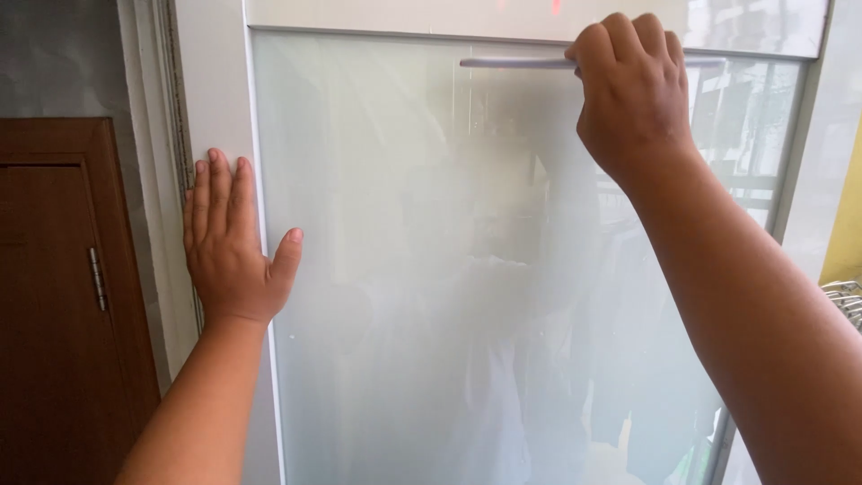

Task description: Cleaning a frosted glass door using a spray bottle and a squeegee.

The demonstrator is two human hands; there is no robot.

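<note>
Brown wooden door (54, 296) with a metal hinge (97, 278) stands at far left. Next to it, the left hand (232, 242) lies flat and released on the white frame (215, 90) — it seems to steady the body. On the frosted glass panel (431, 269), near the top, the right hand (628, 85) is clenched around a slim squeegee (516, 63) — blade pressed against the glass.
</note>
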